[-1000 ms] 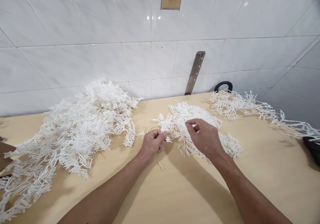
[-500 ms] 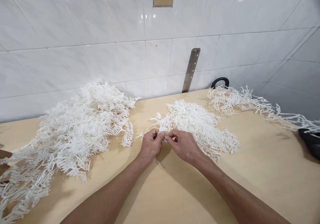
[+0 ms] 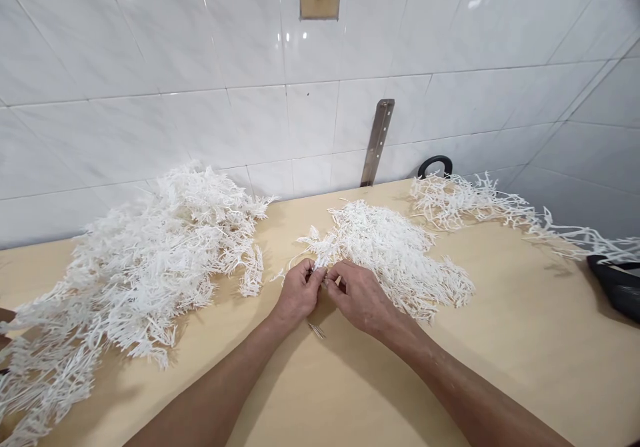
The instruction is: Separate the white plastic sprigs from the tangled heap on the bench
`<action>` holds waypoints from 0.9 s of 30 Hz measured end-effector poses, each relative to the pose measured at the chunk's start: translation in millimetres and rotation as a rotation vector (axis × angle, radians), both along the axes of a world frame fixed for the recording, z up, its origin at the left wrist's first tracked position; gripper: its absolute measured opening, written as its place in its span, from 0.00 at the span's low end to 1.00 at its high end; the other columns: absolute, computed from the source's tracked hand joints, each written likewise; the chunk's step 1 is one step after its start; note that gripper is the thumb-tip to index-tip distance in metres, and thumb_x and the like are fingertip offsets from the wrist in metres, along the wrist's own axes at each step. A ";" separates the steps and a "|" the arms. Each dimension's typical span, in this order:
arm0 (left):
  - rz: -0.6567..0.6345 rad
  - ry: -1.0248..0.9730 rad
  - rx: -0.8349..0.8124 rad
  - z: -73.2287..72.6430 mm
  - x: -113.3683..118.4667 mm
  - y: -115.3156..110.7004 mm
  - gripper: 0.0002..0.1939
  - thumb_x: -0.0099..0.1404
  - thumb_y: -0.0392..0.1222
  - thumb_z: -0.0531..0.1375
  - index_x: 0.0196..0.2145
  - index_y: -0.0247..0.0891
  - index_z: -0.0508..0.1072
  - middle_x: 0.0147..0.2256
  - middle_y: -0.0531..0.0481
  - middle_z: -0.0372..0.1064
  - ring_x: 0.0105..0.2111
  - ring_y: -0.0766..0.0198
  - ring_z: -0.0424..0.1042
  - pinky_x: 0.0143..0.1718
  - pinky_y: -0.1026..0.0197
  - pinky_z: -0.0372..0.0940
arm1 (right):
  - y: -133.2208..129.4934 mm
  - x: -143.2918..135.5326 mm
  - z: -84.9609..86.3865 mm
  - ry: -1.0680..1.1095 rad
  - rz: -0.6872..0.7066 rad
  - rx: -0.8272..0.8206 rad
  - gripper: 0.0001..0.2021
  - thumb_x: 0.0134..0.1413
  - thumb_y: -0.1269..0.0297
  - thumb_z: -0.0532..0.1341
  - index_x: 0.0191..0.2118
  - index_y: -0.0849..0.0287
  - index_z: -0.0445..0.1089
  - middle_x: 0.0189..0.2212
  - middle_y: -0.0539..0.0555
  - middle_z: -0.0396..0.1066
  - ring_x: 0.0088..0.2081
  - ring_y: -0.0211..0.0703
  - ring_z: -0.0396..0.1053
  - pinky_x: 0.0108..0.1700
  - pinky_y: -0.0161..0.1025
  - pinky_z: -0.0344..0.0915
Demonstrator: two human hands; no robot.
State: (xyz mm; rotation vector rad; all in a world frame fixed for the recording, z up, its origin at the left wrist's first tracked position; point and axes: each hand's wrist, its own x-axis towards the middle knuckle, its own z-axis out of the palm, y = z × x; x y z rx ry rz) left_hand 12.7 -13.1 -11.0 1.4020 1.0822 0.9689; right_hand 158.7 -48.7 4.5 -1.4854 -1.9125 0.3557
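Head view: the left hand [image 3: 296, 295] pinches a white sprig [image 3: 321, 259]; the right hand [image 3: 363, 298] is narrow, its hold unclear. Work seems partway, white piles [image 3: 170, 267] lying loose.

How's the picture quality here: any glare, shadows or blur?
Head view: bright glare spots on the tiled wall; soft shadows on the table beside both forearms; a dark smudge in the top right corner; the left white pile looks pale and low in contrast; detail between the fingertips is too small to read.
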 end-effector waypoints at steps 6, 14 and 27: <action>0.003 0.075 0.138 5.2 -1.1 -0.7 0.17 0.63 0.51 0.58 0.24 0.40 0.58 0.21 0.58 0.53 0.23 0.68 0.52 0.25 0.64 0.50 | -2.5 -4.6 2.6 0.002 0.009 -0.037 0.09 0.56 0.71 0.55 0.26 0.57 0.61 0.25 0.49 0.66 0.27 0.38 0.61 0.31 0.36 0.55; 0.181 0.224 0.387 7.3 4.3 -14.6 0.13 0.66 0.44 0.53 0.26 0.41 0.55 0.23 0.57 0.53 0.25 0.66 0.52 0.29 0.62 0.51 | 0.2 -17.7 6.0 0.128 -0.147 -0.184 0.08 0.53 0.67 0.55 0.24 0.56 0.60 0.21 0.49 0.65 0.24 0.39 0.60 0.26 0.36 0.53; -0.094 0.012 -0.040 8.1 -8.3 3.2 0.21 0.62 0.60 0.58 0.25 0.41 0.58 0.14 0.62 0.54 0.11 0.72 0.53 0.14 0.67 0.47 | 3.1 -5.8 -1.6 0.252 -0.074 -0.211 0.10 0.57 0.60 0.56 0.31 0.57 0.72 0.26 0.50 0.73 0.25 0.41 0.65 0.28 0.37 0.58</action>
